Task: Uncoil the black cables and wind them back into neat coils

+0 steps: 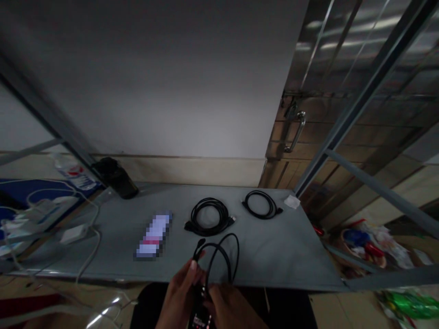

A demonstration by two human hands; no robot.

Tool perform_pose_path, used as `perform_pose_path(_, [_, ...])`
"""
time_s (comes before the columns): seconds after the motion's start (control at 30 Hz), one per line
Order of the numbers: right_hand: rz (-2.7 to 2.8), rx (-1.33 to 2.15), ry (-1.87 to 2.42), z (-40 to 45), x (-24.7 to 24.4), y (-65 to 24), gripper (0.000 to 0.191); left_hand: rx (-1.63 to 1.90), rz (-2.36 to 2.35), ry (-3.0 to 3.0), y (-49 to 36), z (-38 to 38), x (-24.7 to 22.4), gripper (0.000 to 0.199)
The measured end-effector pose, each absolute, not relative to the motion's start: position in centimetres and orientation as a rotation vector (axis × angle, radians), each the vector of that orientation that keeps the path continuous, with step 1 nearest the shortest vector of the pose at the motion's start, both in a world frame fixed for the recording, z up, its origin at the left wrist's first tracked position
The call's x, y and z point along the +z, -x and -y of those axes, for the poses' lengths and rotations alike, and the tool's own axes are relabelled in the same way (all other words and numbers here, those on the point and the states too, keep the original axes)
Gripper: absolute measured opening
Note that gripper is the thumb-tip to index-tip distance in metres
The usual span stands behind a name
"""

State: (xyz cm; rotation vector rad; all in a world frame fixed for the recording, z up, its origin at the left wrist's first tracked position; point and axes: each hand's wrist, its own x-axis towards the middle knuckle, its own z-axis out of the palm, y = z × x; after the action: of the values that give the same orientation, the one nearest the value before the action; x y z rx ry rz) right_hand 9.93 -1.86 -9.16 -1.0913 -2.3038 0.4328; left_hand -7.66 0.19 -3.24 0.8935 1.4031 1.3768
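Held cable: black cable (217, 246), looped above the tabletop (291, 256) near the middle of its front edge.
Left hand (183, 285): thumb and fingers pinch the cable near one plug.
Right hand (226, 301): curled at the loop's lower part; cannot tell whether it grips.
Larger coil (223, 212): on the tabletop, just beyond the held loop.
Smaller coil (252, 211): near the back edge, toward the right corner.
White scrap (292, 201): at the back right corner.
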Motion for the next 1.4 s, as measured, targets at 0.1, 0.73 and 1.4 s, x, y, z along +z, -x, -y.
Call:
perform_pose_path(0.1, [2.334, 0.340, 1.041, -0.3, -6.8, -11.3, 0.044, 1.257, -1.355, -0.817, 7.3, -2.0, -2.0, 0.079])
perform_pose_path(0.73, [2.492, -0.026, 1.050, -17.7, -8.9, -10.0, 0.049, 1.487, -1.922, -1.675, 8.9, -16.8, -9.5, 0.057])
perform_pose_path(1.4, [2.076, 0.045, 1.080, -16.8, -10.0, -13.5, 0.060, 1.468, -1.871, -2.043, 8.0, -17.3, -10.6, 0.046])
